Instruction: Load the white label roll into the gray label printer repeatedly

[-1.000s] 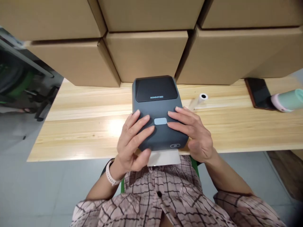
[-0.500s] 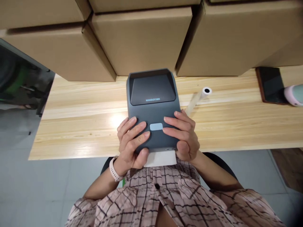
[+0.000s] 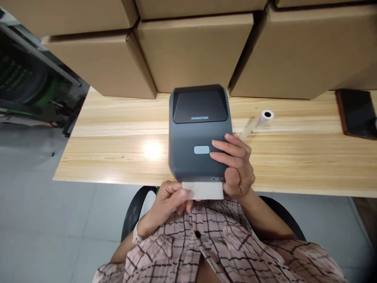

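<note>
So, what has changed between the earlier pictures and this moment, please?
The left grip has let go of the printer and moved toward the body, to the paper sticking out; it now pinches the left edge. The right grip stays on the right side of the printer; the white roll is still on the table.

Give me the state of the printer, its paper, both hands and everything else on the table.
Printer: cover looks closed
Paper: sticking out of the printer's near end
Left hand: pinching the paper's left edge
Right hand: fingers on the printer's top
White roll: hollow end facing the camera
Phone: flat, screen dark
Boxes: stacked, sealing not visible
</note>
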### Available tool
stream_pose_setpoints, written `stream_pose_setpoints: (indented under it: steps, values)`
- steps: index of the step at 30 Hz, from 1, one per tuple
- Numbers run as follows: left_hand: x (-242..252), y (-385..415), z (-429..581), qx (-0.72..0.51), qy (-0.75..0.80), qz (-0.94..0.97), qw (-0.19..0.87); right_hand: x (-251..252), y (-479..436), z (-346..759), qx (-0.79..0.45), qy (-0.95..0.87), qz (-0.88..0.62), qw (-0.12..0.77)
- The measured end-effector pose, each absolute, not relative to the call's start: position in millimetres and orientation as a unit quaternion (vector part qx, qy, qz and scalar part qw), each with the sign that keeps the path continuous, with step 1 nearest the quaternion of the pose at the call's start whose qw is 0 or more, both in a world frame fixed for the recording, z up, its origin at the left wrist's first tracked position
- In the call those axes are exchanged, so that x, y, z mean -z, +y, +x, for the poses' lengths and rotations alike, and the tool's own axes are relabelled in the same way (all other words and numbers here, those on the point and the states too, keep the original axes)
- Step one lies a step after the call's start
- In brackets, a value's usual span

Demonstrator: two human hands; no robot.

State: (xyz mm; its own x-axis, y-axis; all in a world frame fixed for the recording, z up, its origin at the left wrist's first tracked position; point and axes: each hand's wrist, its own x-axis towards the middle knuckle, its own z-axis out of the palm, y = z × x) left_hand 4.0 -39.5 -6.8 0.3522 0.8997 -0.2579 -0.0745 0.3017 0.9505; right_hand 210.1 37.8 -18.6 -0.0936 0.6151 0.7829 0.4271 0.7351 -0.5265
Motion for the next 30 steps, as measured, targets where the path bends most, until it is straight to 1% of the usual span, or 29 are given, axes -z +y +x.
stream_pose_setpoints:
  steps: [1,2,3,5,7,8,10,12,15,17,18,20,22,23,27,30]
  values:
    - [1.8,-37.2,5.9,-0.342,0.43,0.459,0.699,18.5,37.8,210.4,-0.08,-0.736,-0.354,0.572]
    - [-2.5,-34.3,7.8,-0.333,0.436,0.465,0.695,17.8,37.8,210.8,-0.078,-0.737,-0.354,0.57]
    - [-6.0,-31.3,9.3,-0.333,0.451,0.492,0.665,16.2,37.8,211.4,-0.077,-0.74,-0.356,0.566]
    - [-10.5,-26.0,10.4,-0.347,0.478,0.591,0.55,10.7,37.9,213.5,-0.081,-0.747,-0.357,0.555]
    - [-12.1,-22.7,8.2,-0.352,0.469,0.689,0.426,2.4,38.0,216.3,-0.086,-0.763,-0.357,0.532]
    - [-12.0,-22.1,6.2,-0.353,0.453,0.722,0.385,-2.5,38.0,217.9,-0.089,-0.773,-0.359,0.515]
    - [-9.8,-23.1,0.9,-0.381,0.419,0.752,0.337,-13.2,37.7,220.4,-0.081,-0.796,-0.369,0.473]
    - [-5.0,-25.7,-4.3,-0.441,0.41,0.736,0.309,-24.3,37.5,221.3,-0.051,-0.819,-0.385,0.422]
    - [5.0,-26.8,-8.5,-0.565,0.455,0.644,0.243,-41.1,39.7,219.6,0.008,-0.847,-0.392,0.36]
    - [10.8,-23.8,-7.2,-0.604,0.486,0.597,0.205,-50.5,43.8,218.0,0.015,-0.865,-0.375,0.333]
    - [13.0,-21.8,-5.4,-0.601,0.495,0.591,0.214,-53.5,46.3,217.5,0.006,-0.872,-0.365,0.326]
    - [16.0,-18.4,-0.2,-0.563,0.501,0.588,0.293,-53.8,50.5,217.2,-0.032,-0.875,-0.352,0.329]
    - [17.9,-17.6,5.1,-0.527,0.498,0.577,0.377,-43.7,50.7,218.0,-0.084,-0.857,-0.354,0.365]
    - [18.6,-18.0,7.1,-0.519,0.498,0.57,0.398,-34.9,48.7,218.4,-0.104,-0.84,-0.357,0.395]
    - [20.6,-20.6,8.1,-0.511,0.505,0.567,0.403,10.6,28.1,218.7,-0.158,-0.758,-0.389,0.5]
    - [21.6,-20.3,5.2,-0.499,0.508,0.585,0.387,29.1,11.4,216.7,-0.192,-0.726,-0.422,0.507]
